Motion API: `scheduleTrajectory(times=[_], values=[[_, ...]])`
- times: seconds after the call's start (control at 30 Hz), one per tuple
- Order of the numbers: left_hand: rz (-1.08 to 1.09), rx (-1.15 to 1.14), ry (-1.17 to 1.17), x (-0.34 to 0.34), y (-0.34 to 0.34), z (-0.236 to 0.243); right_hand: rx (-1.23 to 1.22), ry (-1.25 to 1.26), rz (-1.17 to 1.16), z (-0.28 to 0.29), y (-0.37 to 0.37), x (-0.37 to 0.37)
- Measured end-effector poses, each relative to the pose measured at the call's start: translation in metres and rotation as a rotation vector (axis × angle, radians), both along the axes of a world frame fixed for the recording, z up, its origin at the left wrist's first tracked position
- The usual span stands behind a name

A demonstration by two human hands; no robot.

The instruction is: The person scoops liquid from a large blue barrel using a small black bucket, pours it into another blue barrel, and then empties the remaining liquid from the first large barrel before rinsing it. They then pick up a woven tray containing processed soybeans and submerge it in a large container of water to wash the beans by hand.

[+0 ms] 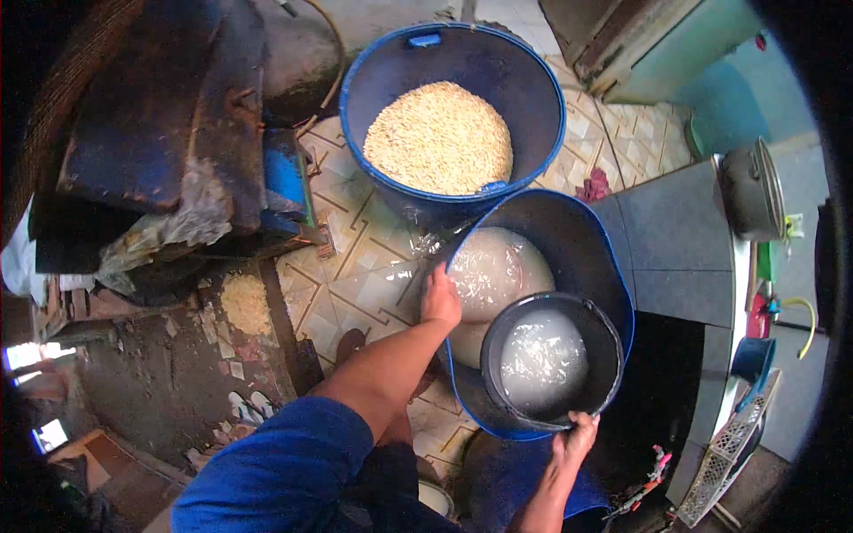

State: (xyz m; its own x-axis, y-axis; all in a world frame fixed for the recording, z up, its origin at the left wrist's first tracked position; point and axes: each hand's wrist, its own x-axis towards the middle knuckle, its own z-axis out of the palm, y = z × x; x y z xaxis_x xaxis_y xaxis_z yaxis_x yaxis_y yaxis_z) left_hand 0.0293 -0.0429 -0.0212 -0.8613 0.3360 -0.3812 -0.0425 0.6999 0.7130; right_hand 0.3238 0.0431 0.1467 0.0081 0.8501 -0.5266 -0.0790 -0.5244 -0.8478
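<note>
My left hand is closed on the left rim of a large blue tub, which holds cloudy, pale liquid. Over the near right part of this tub is a black bucket containing whitish liquid; my right hand grips its near rim. Whether the bucket rests on anything inside the tub cannot be made out. Just beyond stands another blue barrel, partly filled with pale grains.
Dark, worn equipment occupies the left. A tiled counter on the right bears a metal pot and blue dipper. Another blue barrel stands at the lower edge. Slippers lie on the left floor.
</note>
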Motion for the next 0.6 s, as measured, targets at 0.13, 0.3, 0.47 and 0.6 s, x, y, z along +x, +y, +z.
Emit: scheduleTrajectory(times=[0.13, 0.3, 0.47, 0.6], values=[[-0.019, 0.080, -0.221, -0.007, -0.047, 0.016, 0.121, -0.036, 0.076, 0.052, -0.019, -0.011], [-0.118, -0.054, -0.269, -0.004, -0.178, 0.005, 0.211, -0.138, 0.225, 0.101, -0.053, -0.081], [-0.165, -0.175, -0.342, -0.024, -0.289, -0.002, 0.394, -0.370, 0.415, 0.106, -0.080, -0.173], [-0.150, -0.202, -0.397, -0.052, -0.345, 0.016, 0.748, -0.707, 0.457, 0.104, -0.101, -0.279]])
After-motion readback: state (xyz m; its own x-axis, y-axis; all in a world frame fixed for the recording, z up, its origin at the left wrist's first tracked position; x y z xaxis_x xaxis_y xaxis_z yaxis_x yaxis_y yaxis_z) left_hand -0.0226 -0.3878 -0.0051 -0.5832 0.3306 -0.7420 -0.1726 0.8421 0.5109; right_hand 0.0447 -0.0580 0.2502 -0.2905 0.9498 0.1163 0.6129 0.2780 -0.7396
